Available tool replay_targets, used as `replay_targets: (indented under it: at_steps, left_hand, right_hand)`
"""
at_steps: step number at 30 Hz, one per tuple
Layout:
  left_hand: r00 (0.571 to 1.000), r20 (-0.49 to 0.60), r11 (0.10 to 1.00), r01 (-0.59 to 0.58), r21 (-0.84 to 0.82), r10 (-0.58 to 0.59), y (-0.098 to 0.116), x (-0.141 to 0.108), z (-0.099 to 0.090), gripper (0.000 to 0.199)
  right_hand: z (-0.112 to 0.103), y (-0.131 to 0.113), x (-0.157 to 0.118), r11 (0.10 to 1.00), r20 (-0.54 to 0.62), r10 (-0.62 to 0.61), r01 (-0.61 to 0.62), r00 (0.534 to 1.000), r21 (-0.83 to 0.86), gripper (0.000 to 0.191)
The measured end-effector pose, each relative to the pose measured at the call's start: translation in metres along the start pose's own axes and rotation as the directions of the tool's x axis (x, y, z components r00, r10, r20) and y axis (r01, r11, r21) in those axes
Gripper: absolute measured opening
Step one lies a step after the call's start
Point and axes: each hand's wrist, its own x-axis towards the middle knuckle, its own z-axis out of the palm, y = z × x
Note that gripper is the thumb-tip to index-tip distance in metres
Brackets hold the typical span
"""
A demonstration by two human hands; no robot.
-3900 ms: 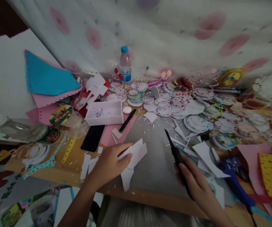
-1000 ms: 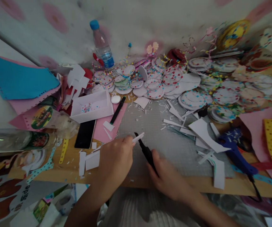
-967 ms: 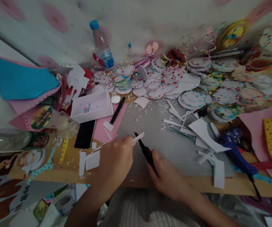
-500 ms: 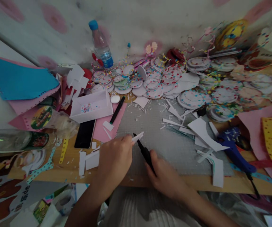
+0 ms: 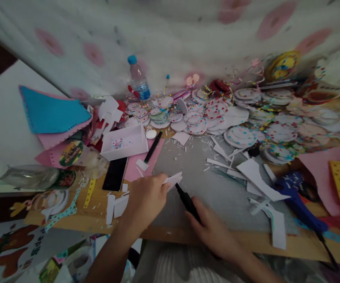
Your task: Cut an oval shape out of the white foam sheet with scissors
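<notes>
White paper (image 5: 172, 180) is gripped by the left hand (image 5: 148, 199), a black cutter (image 5: 187, 201) by the right hand (image 5: 207, 223); its tip is held near the paper, contact unclear. White scraps (image 5: 255, 177) are strewn right of both hands.

The one text that can be partly read stands on the white printed sheet (image 5: 10, 259) at lower left, beside its brown figure: the Latin letters "de" (image 5: 41, 236) in black, running up at a slant, with what looks like the Chinese character "乐" just before them; the writing further along is unclear. The small bottle's blue label (image 5: 143, 92), the large bottle's dark label (image 5: 65, 179), the oval sticker (image 5: 71, 153) and the red tub (image 5: 317, 94) bear print too blurred to read
</notes>
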Motion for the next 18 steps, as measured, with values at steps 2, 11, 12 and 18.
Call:
replay_targets:
  at_steps: [2, 11, 12, 18]
  left_hand:
    - [0.998, -0.043, 0.993, 0.032, -0.111, -0.037, -0.009, 0.001, -0.001, 0.019]
    - [0.976, 0.179, 0.402, 0.213, -0.89, -0.12, -0.058, 0.004, 0.019, 0.033]
    - [0.972, 0.193, 0.336, 0.228, -0.914, -0.135, -0.062, 0.004, 0.024, 0.034]
    - [0.951, 0.201, 0.193, 0.249, -0.949, -0.234, -0.08, -0.006, 0.051, 0.035]
  right_hand:
    - [-0.001, 0.0, -0.003, 0.998, -0.03, -0.021, 0.023, 0.999, 0.064, 0.022]
    - [-0.012, 0.0, -0.015, 0.982, -0.082, -0.153, 0.141, 0.985, -0.128, 0.028]
    - [-0.011, 0.002, -0.016, 0.973, -0.095, -0.184, 0.168, 0.978, -0.158, 0.028]
    - [-0.014, 0.019, -0.007, 0.932, -0.297, -0.046, -0.066, 0.954, -0.355, 0.033]
